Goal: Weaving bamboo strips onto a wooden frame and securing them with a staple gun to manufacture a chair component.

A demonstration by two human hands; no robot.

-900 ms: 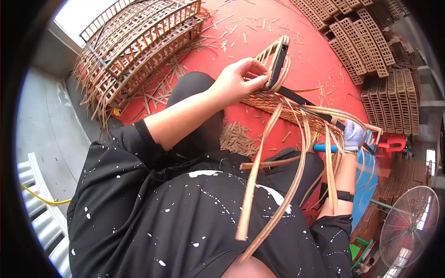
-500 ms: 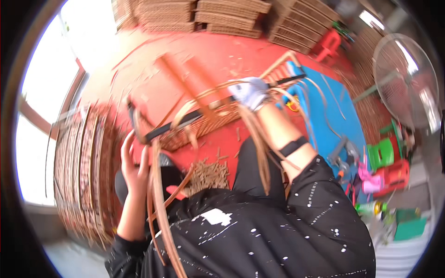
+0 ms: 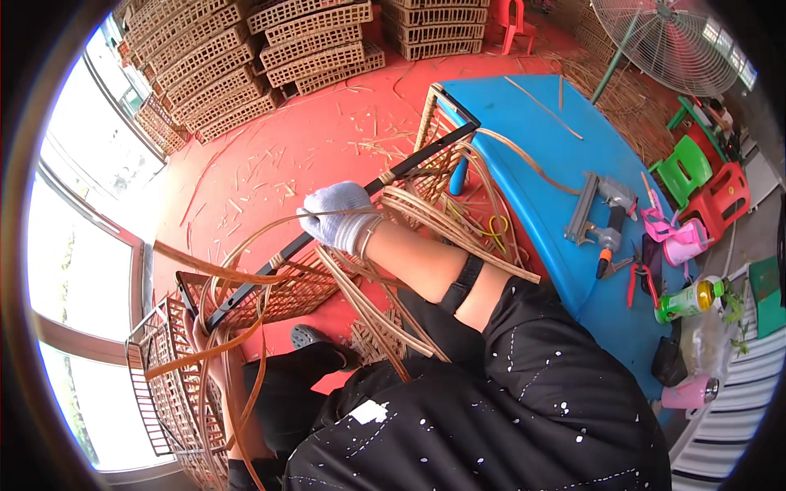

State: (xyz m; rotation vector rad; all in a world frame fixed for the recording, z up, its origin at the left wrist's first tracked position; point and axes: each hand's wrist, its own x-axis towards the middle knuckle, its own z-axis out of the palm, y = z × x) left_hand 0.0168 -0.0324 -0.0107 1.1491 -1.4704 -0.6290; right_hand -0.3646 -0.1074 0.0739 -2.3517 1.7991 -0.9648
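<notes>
A black metal frame (image 3: pixel 409 168) with a partly woven rattan panel (image 3: pixel 286 299) lies slanted across my lap. My right hand (image 3: pixel 337 222), in a white glove, is closed around the frame's long bar near its middle. Thin rattan strips (image 3: pixel 246 245) loop over and past it. My left hand (image 3: pixel 199 331) holds the frame's lower left corner, where the rattan strips bunch up and half hide it. More loose strips (image 3: pixel 385 319) hang down under my right forearm, which wears a black wristband (image 3: pixel 464 284).
A blue table (image 3: pixel 565 147) at right carries a staple gun (image 3: pixel 604 214), pliers (image 3: pixel 635 278), a green bottle (image 3: pixel 686 300) and pink items. Stacked woven crates (image 3: pixel 311 45) line the back. A standing fan (image 3: pixel 663 41), small green and red chairs and a woven basket (image 3: pixel 168 393) stand around on the red floor.
My head has swung, so the view shifted from the floor and crates to the blue table side. The frame now slants up to the right, and my gloved right hand sits lower on its bar.
</notes>
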